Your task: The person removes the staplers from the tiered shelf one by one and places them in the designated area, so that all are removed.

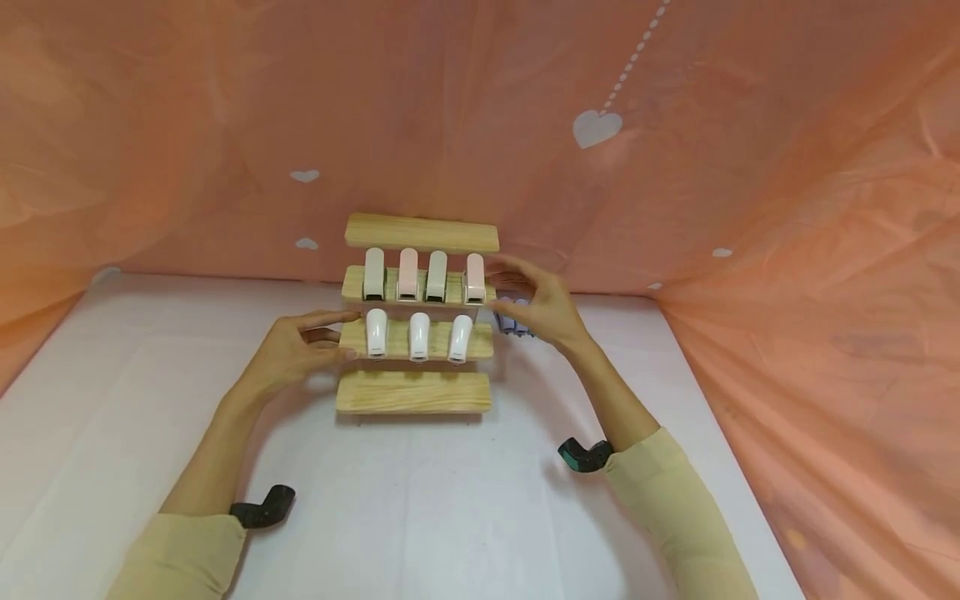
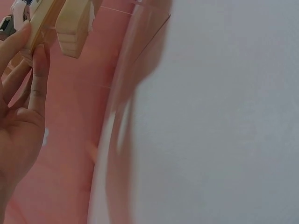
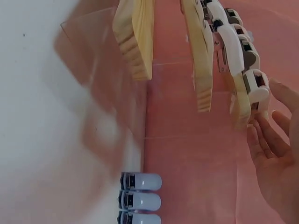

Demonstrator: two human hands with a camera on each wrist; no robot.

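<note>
A tiered wooden display rack (image 1: 414, 393) with clear side panels stands near the back of the table. My left hand (image 1: 288, 354) pinches the left end of its second-lowest shelf; thumb and fingertips meet the board (image 2: 41, 23) in the left wrist view. At the right end of the shelf above, my right hand (image 1: 543, 308) grips with thumb in front and fingers behind, close beside a pink stapler (image 1: 475, 277). Another pink stapler (image 1: 408, 273) and two pale green staplers (image 1: 374, 273) share that shelf. Three white staplers (image 1: 419, 336) stand on the shelf below.
Small lavender-blue staplers (image 3: 144, 201) stand in a row on the white table (image 1: 450, 517), right of the rack and partly behind my right hand. A pink-orange cloth (image 1: 225, 108) with white hearts hangs behind and at the sides.
</note>
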